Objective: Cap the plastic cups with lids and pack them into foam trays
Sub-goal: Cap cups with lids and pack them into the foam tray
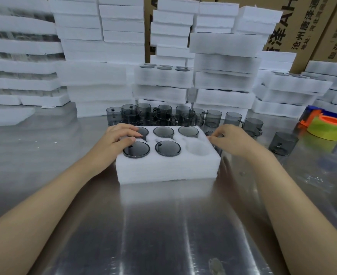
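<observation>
Foam tray [167, 171] sits mid-table [163, 225], 5 of 6 holes w/ capped cups; near-right hole [198, 148] empty. Left hand [120, 135] lies fairly flat on far-left lid [143, 131], prob. steadying. Right hand [231, 138] curls at cup [210, 133] just right of tray; grip unclear.

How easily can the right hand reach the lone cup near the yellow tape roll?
Probably easily: the cup stands on the table just right of the right hand, with nothing between them. That hand is at the tray edge, so it may be busy.
</observation>
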Available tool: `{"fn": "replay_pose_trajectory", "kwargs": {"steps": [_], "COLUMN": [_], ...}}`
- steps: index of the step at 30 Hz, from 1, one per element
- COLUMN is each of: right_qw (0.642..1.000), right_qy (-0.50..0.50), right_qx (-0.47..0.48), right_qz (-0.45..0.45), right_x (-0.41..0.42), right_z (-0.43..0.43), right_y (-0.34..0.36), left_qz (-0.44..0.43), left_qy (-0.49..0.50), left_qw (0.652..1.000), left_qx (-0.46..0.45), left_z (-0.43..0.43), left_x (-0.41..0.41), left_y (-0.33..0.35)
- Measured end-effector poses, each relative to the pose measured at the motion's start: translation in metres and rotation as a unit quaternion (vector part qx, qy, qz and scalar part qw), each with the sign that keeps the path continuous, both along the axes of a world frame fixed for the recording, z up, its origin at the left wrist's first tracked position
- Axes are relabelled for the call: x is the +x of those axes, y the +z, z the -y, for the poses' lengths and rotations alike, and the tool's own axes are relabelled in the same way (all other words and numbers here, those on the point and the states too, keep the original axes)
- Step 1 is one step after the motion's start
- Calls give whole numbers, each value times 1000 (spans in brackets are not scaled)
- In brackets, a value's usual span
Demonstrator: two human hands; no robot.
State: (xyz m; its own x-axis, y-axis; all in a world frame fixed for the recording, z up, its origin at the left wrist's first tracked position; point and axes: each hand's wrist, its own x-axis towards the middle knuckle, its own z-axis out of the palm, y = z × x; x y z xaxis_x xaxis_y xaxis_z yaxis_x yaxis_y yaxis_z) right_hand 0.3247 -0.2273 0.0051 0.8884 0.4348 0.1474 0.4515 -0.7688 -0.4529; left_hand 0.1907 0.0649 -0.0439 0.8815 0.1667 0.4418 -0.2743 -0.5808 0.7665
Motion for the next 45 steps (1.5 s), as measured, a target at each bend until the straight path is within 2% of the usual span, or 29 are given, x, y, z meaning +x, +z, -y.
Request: {"fn": "replay_pose_trajectory", "kwargs": {"steps": [4,6,10,13,15,20,22,38,40,41,42,45], "right_qw": [1000,999,969,937,924,939,940,925,923,914,893,787], "right_qy": [0,-31,-72,-59,-17,118,157,206,191,182,177,158], "right_qx": [-13,44,208,297,329,302,282,287,319,359,413,557], "right_qz": [-11,-1,112,175,193,114,115,139,99,50,-14,-212], "right_x": [5,3,-1,-12,-26,-52,-55,-58,-57,-56,-54,-45], "right_z": [1,-1,-7,-18,-28,-54,-56,-54,-54,-54,-54,-52], "right_y": [-2,-4,3,13,15,1,-4,-3,-2,-1,0,6], "left_qz": [-1,0,1,1,3,3,0,-4,-6,-6,-6,-4], "left_qy": [-3,-3,1,-1,-4,4,6,6,6,5,5,7], "left_qw": [1000,1000,1000,1000,1000,1000,1000,1000,1000,1000,1000,1000], "left_qx": [-4,-5,0,3,1,3,6,3,-1,-2,-3,-7], "left_z": [-1,-1,0,-1,-1,0,0,1,2,2,2,3], "left_x": [0,1,1,0,0,0,0,-1,-1,-2,-2,-2], "left_y": [-1,0,0,-1,-1,-1,0,1,1,1,1,2]}}
